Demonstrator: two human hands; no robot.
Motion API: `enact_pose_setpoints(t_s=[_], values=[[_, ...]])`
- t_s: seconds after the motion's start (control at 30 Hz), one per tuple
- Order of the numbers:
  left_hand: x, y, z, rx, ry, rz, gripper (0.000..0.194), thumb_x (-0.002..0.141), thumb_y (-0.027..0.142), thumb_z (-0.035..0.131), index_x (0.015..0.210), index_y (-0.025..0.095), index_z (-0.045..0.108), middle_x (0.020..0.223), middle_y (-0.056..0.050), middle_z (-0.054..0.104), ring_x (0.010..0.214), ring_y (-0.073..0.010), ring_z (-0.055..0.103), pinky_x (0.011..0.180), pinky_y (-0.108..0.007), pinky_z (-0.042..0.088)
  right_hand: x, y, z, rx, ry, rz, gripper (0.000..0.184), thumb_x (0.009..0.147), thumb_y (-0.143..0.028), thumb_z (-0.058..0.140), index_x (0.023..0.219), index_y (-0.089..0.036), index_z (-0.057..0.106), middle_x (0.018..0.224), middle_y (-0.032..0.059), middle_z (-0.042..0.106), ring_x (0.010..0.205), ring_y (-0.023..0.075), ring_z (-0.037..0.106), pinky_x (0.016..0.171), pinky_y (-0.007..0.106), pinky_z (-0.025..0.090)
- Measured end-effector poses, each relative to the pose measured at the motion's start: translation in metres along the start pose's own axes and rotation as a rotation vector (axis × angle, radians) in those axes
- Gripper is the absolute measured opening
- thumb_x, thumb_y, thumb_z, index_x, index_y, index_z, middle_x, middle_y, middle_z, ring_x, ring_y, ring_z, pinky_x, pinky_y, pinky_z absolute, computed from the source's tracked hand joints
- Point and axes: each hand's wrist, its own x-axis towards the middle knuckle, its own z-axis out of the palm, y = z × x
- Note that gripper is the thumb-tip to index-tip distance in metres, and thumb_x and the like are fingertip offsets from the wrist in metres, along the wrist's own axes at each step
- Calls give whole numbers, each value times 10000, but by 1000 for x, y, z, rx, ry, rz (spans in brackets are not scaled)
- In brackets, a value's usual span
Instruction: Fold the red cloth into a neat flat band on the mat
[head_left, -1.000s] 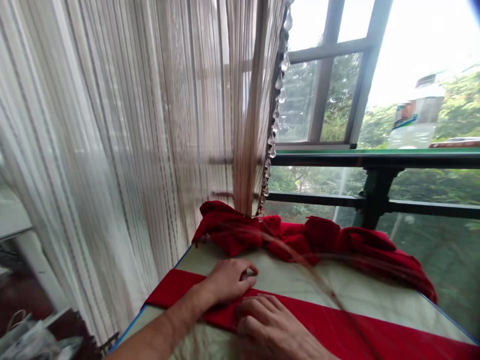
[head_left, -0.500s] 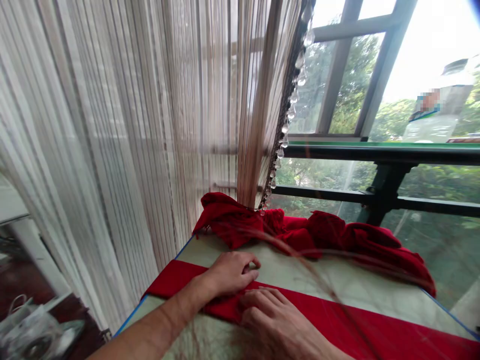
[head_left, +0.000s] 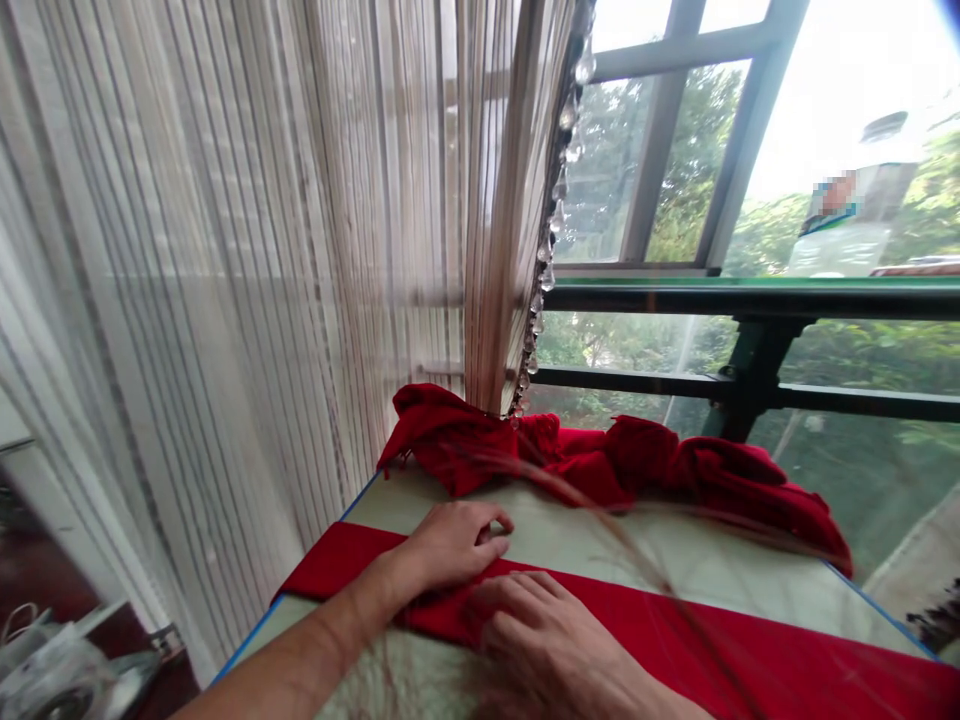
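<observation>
A long, flat red cloth strip (head_left: 675, 630), which looks like a folded scarf, lies across a pale green tabletop (head_left: 420, 495) with a blue edge. My left hand (head_left: 457, 540) rests on the strip near its far edge. Its thumb and forefinger curve apart with nothing between them; its other fingers are hidden. Close beside it, my right hand (head_left: 536, 625) has bent fingers drawn together on the cloth, which bunches slightly under them. Its thumb side is blurred. Behind both hands, a crumpled, fringed red scarf (head_left: 585, 460) is heaped along the table's far edge.
A striped string curtain (head_left: 247, 300) with a beaded edge hangs at the left and back. A dark railing (head_left: 750, 300) and windows stand behind the table. A clear bottle (head_left: 847, 245) sits on the ledge. Cables and plastic-wrapped items (head_left: 60, 670) lie low at left.
The whole view has shifted slightly, so the scene sits a little further left. Both hands stay nearly in place on the red scarf.
</observation>
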Motion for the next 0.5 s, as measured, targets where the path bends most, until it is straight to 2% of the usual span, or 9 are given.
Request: enact_pose_setpoints(t_s=[0.13,0.27,0.4,0.5], values=[[1,1,0,-7,-5,-5,330,938,364,646,1211,267,805,896,-7,788,813,-212,716,711,-272,457,-1,3,5,20,62,51,494,823,-531,847,1171,-265,617,1325,97,738,1130,326,733,990,449,602],[1,1,0,-7,-7,-8,327,933,362,653,1205,266,807,910,-10,790,828,-214,717,737,-272,474,-2,5,12,-22,71,4,336,868,-542,793,1012,-282,636,1273,59,761,1127,298,730,998,444,581],[0,3,-1,-1,-10,-26,337,933,348,654,1222,265,805,918,-14,798,824,-212,723,734,-274,484,1,5,10,-40,112,14,370,888,-486,803,1132,-272,625,1284,55,761,1071,260,743,945,393,595],[0,4,-2,4,-14,-37,338,932,346,660,1224,260,808,928,-22,803,839,-219,729,746,-279,495,5,2,5,-79,132,-55,234,919,-426,797,1009,-291,628,1156,-11,793,983,226,758,880,356,601]])
